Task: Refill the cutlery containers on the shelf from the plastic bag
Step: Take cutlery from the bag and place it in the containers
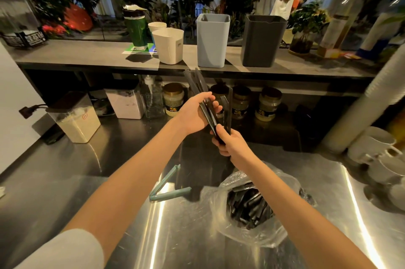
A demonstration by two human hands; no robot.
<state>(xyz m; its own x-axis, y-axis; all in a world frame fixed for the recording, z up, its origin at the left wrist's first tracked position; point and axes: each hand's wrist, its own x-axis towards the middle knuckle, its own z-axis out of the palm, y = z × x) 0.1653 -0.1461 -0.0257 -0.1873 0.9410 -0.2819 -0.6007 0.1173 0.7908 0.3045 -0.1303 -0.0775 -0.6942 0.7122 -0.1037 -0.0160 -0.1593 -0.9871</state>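
Fingers (pixel 207 95) of the left hand (pixel 195 113) curl round the middle of a bundle of black cutlery (pixel 208 115), its upper ends blurred and reaching up to the front edge of the shelf (pixel 87 56). The right hand (pixel 232 146) grips the lower ends of the same bundle, thumb on top, and a black fork (pixel 225 102) stands upright from that grip.

Both hands hang above the steel worktop (pixel 76 181), which fills the lower half of the view. The grey shelf runs across behind it and carries three containers in a row: a dark grey container (pixel 263 43) at the right, a light blue container (pixel 212 43) just beside it in the middle, and a smaller white container (pixel 168 47) to the left. What the containers hold cannot be seen.

On the worktop, under the right forearm, lies the clear plastic bag (pixel 241 233), its mouth open and more black cutlery inside. A teal bag clip (pixel 169 192) lies opened in a V just left of the bag.
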